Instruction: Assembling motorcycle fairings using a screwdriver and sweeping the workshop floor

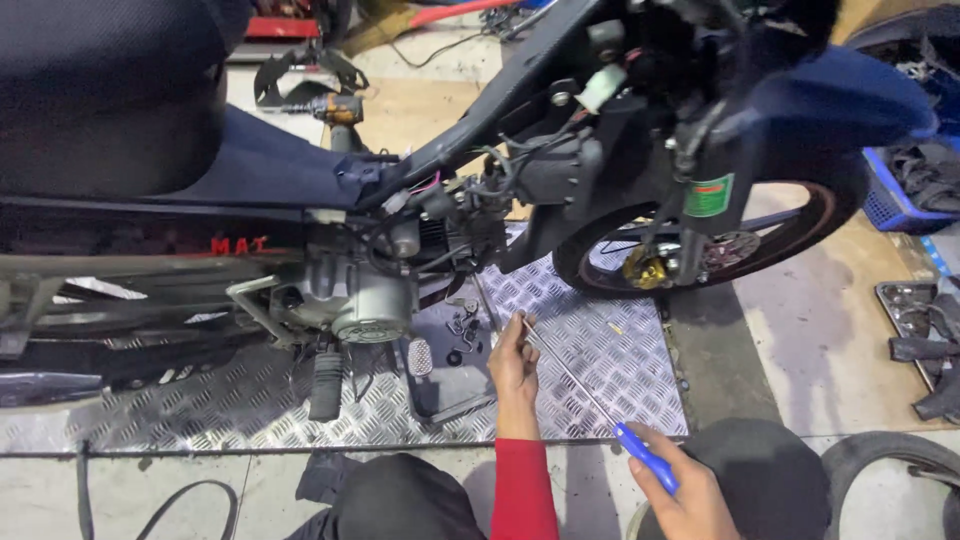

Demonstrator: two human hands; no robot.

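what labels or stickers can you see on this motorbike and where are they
Green sticker: on the front fork leg beside the front wheel, a small slanted rectangle, green with a thin red edge and pale print.
Red lettering: on the dark side panel under the seat, a short row of blocky red characters.
White tag: near the frame tube below the handlebar area, a small pale, roughly rectangular piece.
No screens or packages show.

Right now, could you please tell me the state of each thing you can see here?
Left hand: pinching the screwdriver shaft near its tip.
Right hand: closed around the blue handle.
Screwdriver: held slanted above the metal plate.
Motorcycle: upright, side panels off, engine exposed.
Small parts: loose on the plate.
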